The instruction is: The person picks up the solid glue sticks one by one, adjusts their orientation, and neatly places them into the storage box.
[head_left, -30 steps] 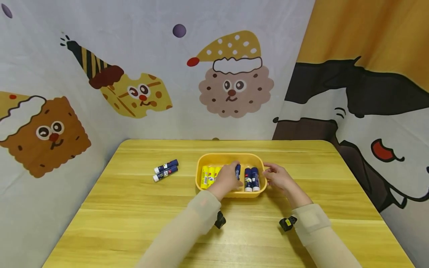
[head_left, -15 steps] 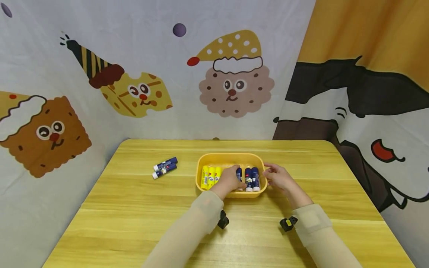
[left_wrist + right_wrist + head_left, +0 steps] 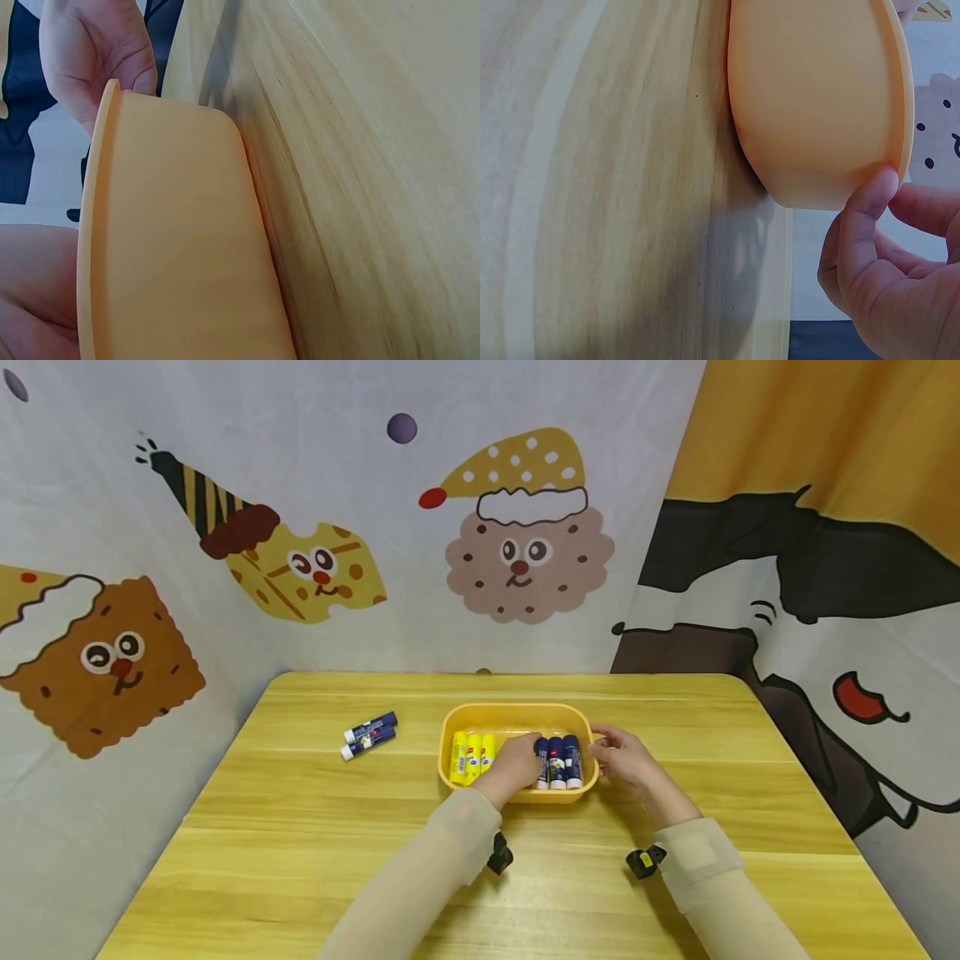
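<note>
A yellow-orange plastic tray (image 3: pixel 517 714) stands on the table. Three yellow glue sticks (image 3: pixel 473 757) lie side by side at its left end, three navy ones with white ends (image 3: pixel 557 762) at its right. My left hand (image 3: pixel 512 764) reaches over the front rim into the tray, fingertips right at the leftmost navy stick. Its fingers are mostly hidden in the head view, and I cannot tell whether they grip that stick. At the tray's right end, my right hand (image 3: pixel 900 255) pinches the rim between thumb and finger.
Two more navy glue sticks (image 3: pixel 370 735) lie together on the wooden table (image 3: pixel 300 843), left of the tray. A printed cloth (image 3: pixel 337 443) with cartoon figures hangs behind the table's far edge.
My left hand has brought a navy glue stick rightward, and it now lies against the other two. The pair on the table shifted slightly earlier. My right hand has stayed at the rim.
</note>
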Motion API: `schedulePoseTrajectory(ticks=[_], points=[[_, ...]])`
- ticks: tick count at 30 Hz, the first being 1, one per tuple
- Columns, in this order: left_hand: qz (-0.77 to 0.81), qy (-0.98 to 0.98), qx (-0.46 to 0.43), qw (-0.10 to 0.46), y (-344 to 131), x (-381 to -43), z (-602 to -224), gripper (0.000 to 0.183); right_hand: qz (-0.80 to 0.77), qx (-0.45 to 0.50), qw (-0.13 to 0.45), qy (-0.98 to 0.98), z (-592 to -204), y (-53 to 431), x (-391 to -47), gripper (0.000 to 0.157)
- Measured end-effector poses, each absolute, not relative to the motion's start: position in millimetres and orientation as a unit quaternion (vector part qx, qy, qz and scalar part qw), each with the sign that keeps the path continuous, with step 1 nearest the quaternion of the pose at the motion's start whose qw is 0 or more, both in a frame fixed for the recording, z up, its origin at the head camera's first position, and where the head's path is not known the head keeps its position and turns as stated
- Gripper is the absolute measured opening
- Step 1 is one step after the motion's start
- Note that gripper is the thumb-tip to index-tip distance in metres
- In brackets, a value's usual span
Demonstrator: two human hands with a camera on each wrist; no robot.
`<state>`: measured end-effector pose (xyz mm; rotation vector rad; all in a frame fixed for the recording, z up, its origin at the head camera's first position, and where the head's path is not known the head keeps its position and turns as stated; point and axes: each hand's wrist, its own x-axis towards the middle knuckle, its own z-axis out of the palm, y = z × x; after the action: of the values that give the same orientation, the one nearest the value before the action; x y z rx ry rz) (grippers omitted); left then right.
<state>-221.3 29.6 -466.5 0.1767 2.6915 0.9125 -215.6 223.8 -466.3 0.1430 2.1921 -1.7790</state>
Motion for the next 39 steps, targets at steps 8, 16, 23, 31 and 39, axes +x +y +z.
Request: schedulePoseTrajectory(ticks=[8,16,23,31,39], points=[[0.312,0.941,0.057,0.122,27,-222,-465,0.049,-0.616,0.054,0.158,0.77,-466,223,-216,0.051],[0.287,0.95,0.055,0.114,15,-221,-456,0.045,-0.617,0.056,0.159,0.768,-466,223,-216,0.051],[0.288,0.95,0.095,0.072,-13,-229,-443,0.047,-0.625,0.059,0.161,0.761,-466,222,-216,0.05],[0.318,0.935,0.155,-0.009,-64,-240,-424,0.047,-0.62,0.06,0.163,0.765,-465,222,-216,0.051],[0.327,0.934,0.133,-0.053,-120,-252,-424,0.047,-0.606,0.061,0.164,0.776,-465,222,-216,0.05]])
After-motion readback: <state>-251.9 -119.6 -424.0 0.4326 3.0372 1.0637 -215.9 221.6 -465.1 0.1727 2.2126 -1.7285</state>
